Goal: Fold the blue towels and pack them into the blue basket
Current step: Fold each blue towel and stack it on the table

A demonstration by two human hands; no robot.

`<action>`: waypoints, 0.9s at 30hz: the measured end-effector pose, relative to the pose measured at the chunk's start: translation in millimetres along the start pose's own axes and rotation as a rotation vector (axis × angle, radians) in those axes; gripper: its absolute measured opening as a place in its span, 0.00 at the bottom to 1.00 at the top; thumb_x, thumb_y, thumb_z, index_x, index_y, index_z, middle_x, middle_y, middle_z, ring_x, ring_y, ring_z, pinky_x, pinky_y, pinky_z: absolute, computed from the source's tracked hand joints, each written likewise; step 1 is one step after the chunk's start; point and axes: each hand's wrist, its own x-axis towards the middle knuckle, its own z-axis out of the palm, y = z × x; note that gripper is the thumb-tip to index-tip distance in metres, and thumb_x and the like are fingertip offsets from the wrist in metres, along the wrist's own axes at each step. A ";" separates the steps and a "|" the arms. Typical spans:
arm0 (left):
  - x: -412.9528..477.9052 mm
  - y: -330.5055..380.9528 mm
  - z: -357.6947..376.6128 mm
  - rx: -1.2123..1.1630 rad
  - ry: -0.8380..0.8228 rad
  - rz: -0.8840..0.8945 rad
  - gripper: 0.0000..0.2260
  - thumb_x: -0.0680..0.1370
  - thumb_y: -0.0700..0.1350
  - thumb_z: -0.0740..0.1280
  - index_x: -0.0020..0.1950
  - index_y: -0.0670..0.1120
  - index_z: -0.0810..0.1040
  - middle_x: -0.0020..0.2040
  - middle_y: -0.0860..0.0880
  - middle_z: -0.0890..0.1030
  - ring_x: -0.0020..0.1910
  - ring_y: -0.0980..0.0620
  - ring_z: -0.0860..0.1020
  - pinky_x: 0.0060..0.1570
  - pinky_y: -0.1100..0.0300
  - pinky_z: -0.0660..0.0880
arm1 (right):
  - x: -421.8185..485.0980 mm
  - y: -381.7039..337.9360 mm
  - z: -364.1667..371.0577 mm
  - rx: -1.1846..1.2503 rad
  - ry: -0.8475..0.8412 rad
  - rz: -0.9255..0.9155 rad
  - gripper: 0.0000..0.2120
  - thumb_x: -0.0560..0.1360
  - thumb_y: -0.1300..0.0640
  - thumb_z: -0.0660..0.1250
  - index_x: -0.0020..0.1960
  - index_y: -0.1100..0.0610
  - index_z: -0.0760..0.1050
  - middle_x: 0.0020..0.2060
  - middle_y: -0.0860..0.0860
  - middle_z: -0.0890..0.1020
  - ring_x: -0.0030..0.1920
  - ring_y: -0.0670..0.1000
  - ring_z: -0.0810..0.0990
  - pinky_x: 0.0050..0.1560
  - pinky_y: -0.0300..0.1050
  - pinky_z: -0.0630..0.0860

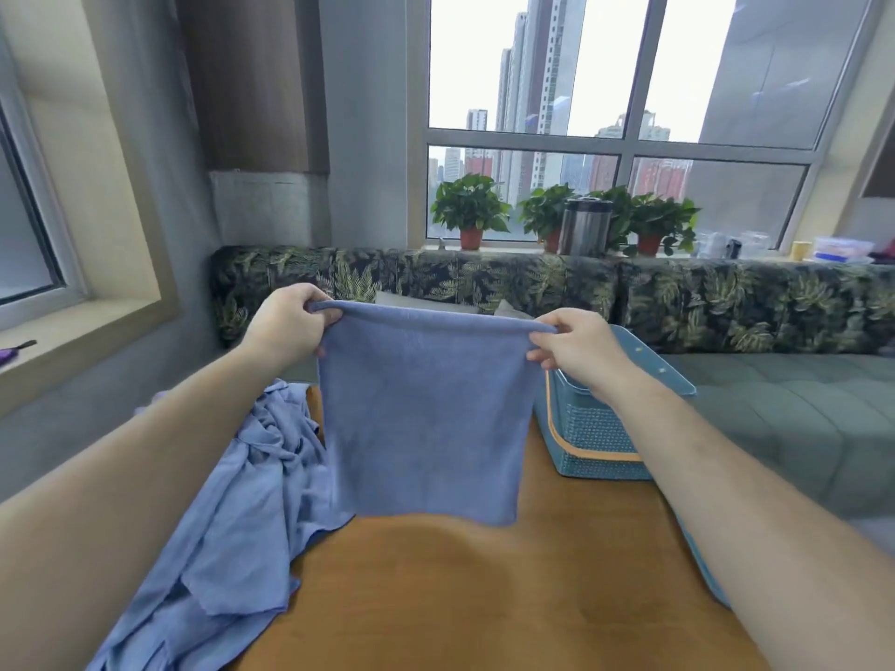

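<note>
A blue towel (421, 409) hangs in the air above the wooden table (484, 598), stretched flat between my hands. My left hand (285, 326) pinches its top left corner and my right hand (576, 346) pinches its top right corner. Its lower edge hovers just over the tabletop. A heap of crumpled blue towels (232, 515) lies on the left side of the table and spills over the edge. The blue basket (600, 438) with an orange band stands at the table's far right, partly hidden behind my right forearm.
A leaf-patterned sofa back (484, 283) runs behind the table, with grey-green seat cushions (775, 409) to the right. Potted plants (470, 210) and a metal canister (583, 225) stand on the window sill. A blue strip (697, 549) edges the table's right side.
</note>
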 end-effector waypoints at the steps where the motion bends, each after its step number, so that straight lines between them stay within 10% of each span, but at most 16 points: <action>1: -0.2 -2.4 1.6 -0.044 0.002 -0.015 0.04 0.79 0.42 0.70 0.45 0.43 0.79 0.35 0.45 0.81 0.22 0.55 0.78 0.30 0.60 0.72 | 1.7 3.1 0.6 0.036 0.011 -0.012 0.04 0.80 0.63 0.67 0.51 0.60 0.80 0.46 0.57 0.85 0.39 0.48 0.86 0.36 0.38 0.79; 9: -68.8 -53.2 36.4 -0.355 -0.134 -0.211 0.08 0.81 0.43 0.69 0.51 0.38 0.77 0.39 0.43 0.83 0.33 0.55 0.84 0.29 0.64 0.77 | -40.5 70.3 15.8 0.052 -0.022 0.048 0.06 0.83 0.57 0.63 0.51 0.59 0.76 0.43 0.53 0.85 0.41 0.50 0.87 0.37 0.45 0.77; 17: -170.2 -129.7 110.2 -0.235 -0.275 -0.451 0.17 0.81 0.54 0.68 0.49 0.39 0.78 0.25 0.50 0.78 0.29 0.48 0.71 0.31 0.58 0.67 | -122.9 190.2 59.0 -0.012 -0.145 0.254 0.06 0.83 0.56 0.63 0.48 0.54 0.75 0.35 0.55 0.84 0.34 0.53 0.86 0.30 0.44 0.72; 27: -201.2 -143.5 121.6 -0.033 -0.327 -0.374 0.23 0.82 0.58 0.62 0.44 0.37 0.75 0.32 0.44 0.76 0.34 0.46 0.74 0.38 0.52 0.69 | -149.9 219.7 67.1 -0.113 -0.120 0.227 0.09 0.84 0.52 0.61 0.50 0.55 0.77 0.33 0.51 0.84 0.34 0.48 0.85 0.41 0.47 0.75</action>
